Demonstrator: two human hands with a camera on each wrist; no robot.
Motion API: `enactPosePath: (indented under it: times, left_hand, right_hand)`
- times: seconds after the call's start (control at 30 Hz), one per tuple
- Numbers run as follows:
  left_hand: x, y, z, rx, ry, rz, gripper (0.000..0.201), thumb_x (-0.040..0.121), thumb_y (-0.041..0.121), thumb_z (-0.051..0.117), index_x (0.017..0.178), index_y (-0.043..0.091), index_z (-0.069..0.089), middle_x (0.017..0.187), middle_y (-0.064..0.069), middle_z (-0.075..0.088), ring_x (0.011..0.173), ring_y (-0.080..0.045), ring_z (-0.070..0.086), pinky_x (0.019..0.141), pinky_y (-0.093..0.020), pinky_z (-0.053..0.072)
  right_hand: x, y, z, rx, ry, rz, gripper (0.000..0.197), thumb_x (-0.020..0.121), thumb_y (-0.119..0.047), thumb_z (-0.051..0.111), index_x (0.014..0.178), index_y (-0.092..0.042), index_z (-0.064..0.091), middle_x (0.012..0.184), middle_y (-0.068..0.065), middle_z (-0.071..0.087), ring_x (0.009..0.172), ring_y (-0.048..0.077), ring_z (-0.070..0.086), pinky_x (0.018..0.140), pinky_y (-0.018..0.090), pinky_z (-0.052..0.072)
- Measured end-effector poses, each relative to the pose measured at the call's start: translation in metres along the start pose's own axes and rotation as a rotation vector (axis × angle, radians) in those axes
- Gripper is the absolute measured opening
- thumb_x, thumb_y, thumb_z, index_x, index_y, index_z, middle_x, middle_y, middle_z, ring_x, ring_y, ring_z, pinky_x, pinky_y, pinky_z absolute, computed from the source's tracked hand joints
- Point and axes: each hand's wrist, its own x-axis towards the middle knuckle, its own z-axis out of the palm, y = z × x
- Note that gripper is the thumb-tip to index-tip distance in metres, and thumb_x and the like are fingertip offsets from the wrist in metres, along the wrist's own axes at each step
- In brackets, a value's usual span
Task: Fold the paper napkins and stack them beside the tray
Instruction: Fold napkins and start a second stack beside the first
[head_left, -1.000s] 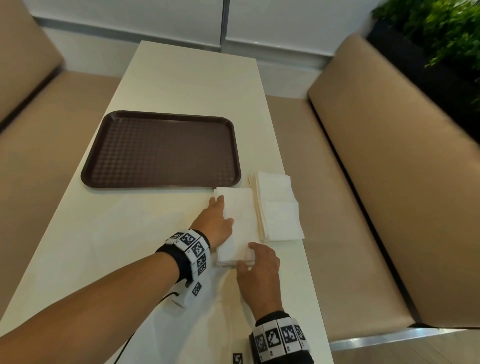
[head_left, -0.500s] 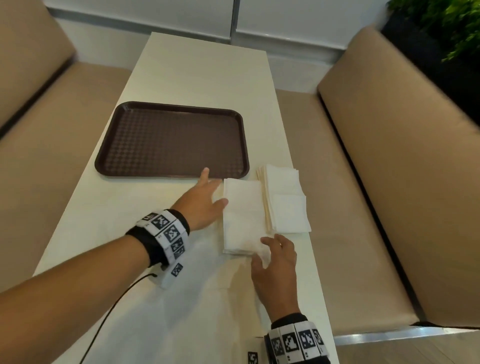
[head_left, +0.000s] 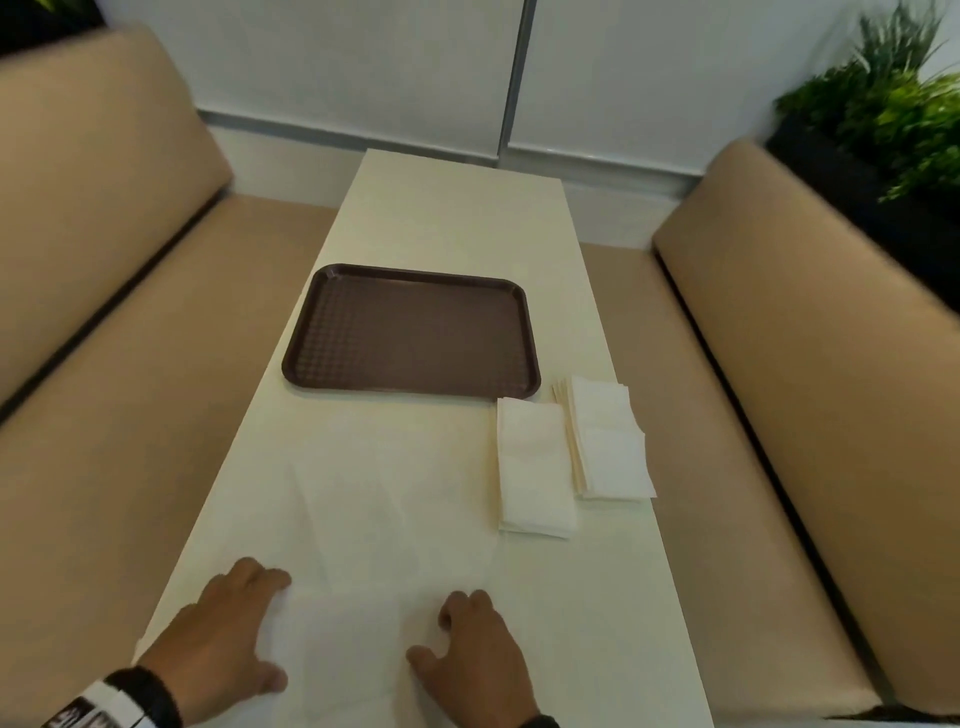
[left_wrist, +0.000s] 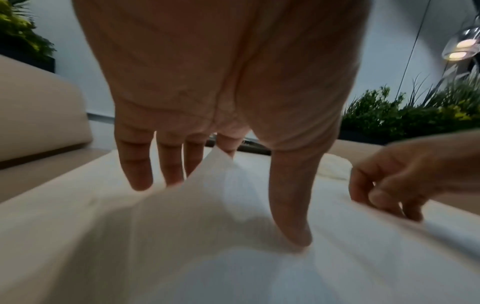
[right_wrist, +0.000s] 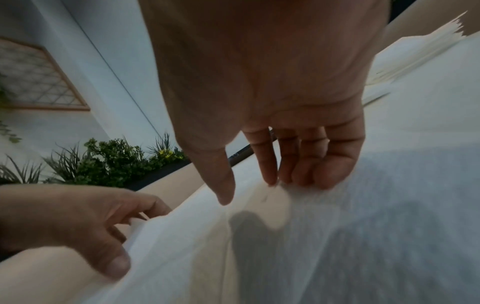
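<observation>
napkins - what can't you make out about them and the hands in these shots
- Stack counts: the two napkin stacks are too small in the head view to count sheets.
- Open napkin: it blends into the pale table, so its edges are faint there.
- Left hand grip: blurred in the left wrist view, with the raised sheet covering its fingertips.
- Right hand: its wrist is cut off by the bottom edge of the head view.

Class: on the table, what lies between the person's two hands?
An unfolded napkin, spread flat between the left hand and right hand; clearest in the head view.
</observation>
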Motion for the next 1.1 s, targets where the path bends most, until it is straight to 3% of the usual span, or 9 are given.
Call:
enactPosePath:
  times: [0.1,0.37,0.47,0.6,0.7,0.8,0.9,1.0,1.1]
  left_hand:
    - [-0.007,-0.002,0.01,-0.002,0.098,-0.004,0.092,0.064,0.066,0.073,0.14,0.039,0.03,0.126,0.015,0.029,0.121,-0.01,0.039,0.09,-0.027,0.043]
    - [-0.014,0.001,0.003,-0.057,0.095,0.036,0.024,0.084,0.047,0.067,0.092,0.036,0.047,0.098,0.015,0.05,0.094,-0.006,0.052,0.074,-0.023,0.034]
    - [-0.016,-0.002,0.001,-0.097,0.16,0.048,0.02,0.091,0.042,0.062,0.081,0.034,0.048,0.089,0.014,0.055,0.082,-0.003,0.054,0.062,-0.017,0.032]
    - [-0.019,-0.009,-0.004,-0.218,0.322,0.216,0.023,0.089,0.039,0.069,0.076,0.04,0.05,0.084,0.019,0.058,0.075,-0.002,0.057,0.065,-0.014,0.043]
    - [-0.019,-0.01,-0.006,-0.232,0.46,0.368,0.011,0.086,0.052,0.06,0.082,0.045,0.053,0.089,0.03,0.059,0.08,0.002,0.058,0.072,-0.018,0.048]
    - [-0.019,-0.005,-0.008,-0.246,0.509,0.388,0.021,0.087,0.064,0.048,0.088,0.045,0.057,0.087,0.032,0.062,0.078,0.001,0.059,0.071,-0.017,0.047]
    - [-0.02,-0.003,-0.011,-0.239,0.527,0.419,0.031,0.093,0.07,0.037,0.094,0.045,0.056,0.091,0.032,0.063,0.079,0.003,0.059,0.069,-0.014,0.046]
    - [-0.021,-0.008,-0.008,-0.168,0.428,0.53,0.015,0.092,0.058,0.052,0.097,0.044,0.056,0.104,0.035,0.061,0.091,0.007,0.058,0.08,-0.017,0.045]
    - [-0.027,-0.01,-0.002,-0.177,0.206,0.535,0.03,0.084,0.072,0.055,0.105,0.051,0.061,0.112,0.037,0.06,0.105,0.009,0.055,0.095,-0.017,0.039]
  right_hand:
    - [-0.002,-0.005,0.006,-0.05,0.048,0.001,0.049,0.083,-0.052,0.06,0.118,-0.022,0.044,0.11,-0.004,0.036,0.113,0.02,0.048,0.075,0.031,0.038]
    - [-0.003,-0.008,0.013,-0.039,0.084,0.001,0.049,0.083,-0.047,0.062,0.119,-0.021,0.043,0.118,-0.003,0.041,0.112,0.02,0.047,0.08,0.03,0.045]
    - [-0.004,-0.007,0.012,0.022,0.135,-0.02,0.048,0.084,-0.044,0.063,0.121,-0.022,0.042,0.116,-0.006,0.035,0.115,0.019,0.045,0.086,0.03,0.048]
    - [-0.003,-0.006,0.001,0.171,0.325,-0.221,0.073,0.082,-0.045,0.069,0.145,-0.037,0.032,0.14,-0.017,0.025,0.134,0.006,0.032,0.098,0.024,0.047]
    - [0.003,-0.015,-0.011,0.194,0.309,-0.367,0.086,0.083,-0.042,0.072,0.151,-0.05,0.021,0.153,-0.029,0.006,0.138,-0.008,0.013,0.108,0.021,0.037]
    - [0.018,-0.025,-0.016,0.182,0.295,-0.475,0.056,0.089,-0.032,0.069,0.14,-0.044,0.049,0.146,-0.024,0.035,0.131,-0.007,0.03,0.107,0.02,0.039]
    - [0.03,-0.024,-0.015,0.21,0.387,-0.506,0.021,0.088,-0.014,0.064,0.102,-0.026,0.073,0.105,-0.019,0.06,0.099,-0.002,0.056,0.085,0.017,0.046]
    - [0.029,-0.012,-0.01,0.176,0.473,-0.536,0.031,0.077,-0.001,0.056,0.089,-0.026,0.071,0.099,-0.018,0.059,0.096,0.002,0.057,0.081,0.017,0.048]
    - [0.017,0.004,-0.007,0.012,0.25,-0.448,0.046,0.072,-0.009,0.037,0.093,-0.029,0.073,0.12,-0.02,0.056,0.116,0.006,0.049,0.094,0.031,0.044]
